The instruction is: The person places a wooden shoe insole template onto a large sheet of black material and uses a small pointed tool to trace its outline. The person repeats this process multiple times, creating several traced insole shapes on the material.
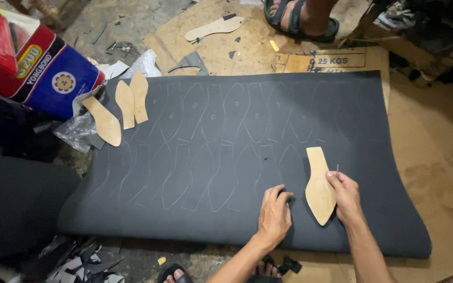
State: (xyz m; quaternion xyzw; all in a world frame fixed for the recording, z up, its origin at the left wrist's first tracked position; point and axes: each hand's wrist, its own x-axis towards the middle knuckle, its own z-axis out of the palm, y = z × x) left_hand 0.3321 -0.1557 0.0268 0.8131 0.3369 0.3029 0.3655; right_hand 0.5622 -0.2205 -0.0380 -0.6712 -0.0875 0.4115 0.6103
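While a wide sheet of dark grey rubber (226, 157) lies flat on the floor and fills most of the view, faint chalk outlines (205, 152) of sole shapes run across it in two rows. Beneath its far edge sits flattened brown cardboard (237, 47), and at the upper left stands a red and blue container (32, 57). On the sheet's near right part rests a tan sole template (319, 186), its long axis running almost straight away from the person with a slight lean, the pointed toe aimed toward the person and the narrow squared heel aimed at the far edge. The left hand (274, 215) lies flat on the sheet just left of the template, fingers held loosely together and bent at the tips, pressing the rubber and holding nothing. The right hand (346, 196) sits at the template's right edge, its grip pinched on a thin marking tool (336, 169) whose tip shows above the fingers, while the fingers touch the template's rim. Three more tan templates (127, 107) lie at the sheet's far left corner, well apart from the hands, pointing roughly the same way. Another pale template (213, 27) lies on the cardboard beyond, near a sandalled foot (302, 18) of another person.
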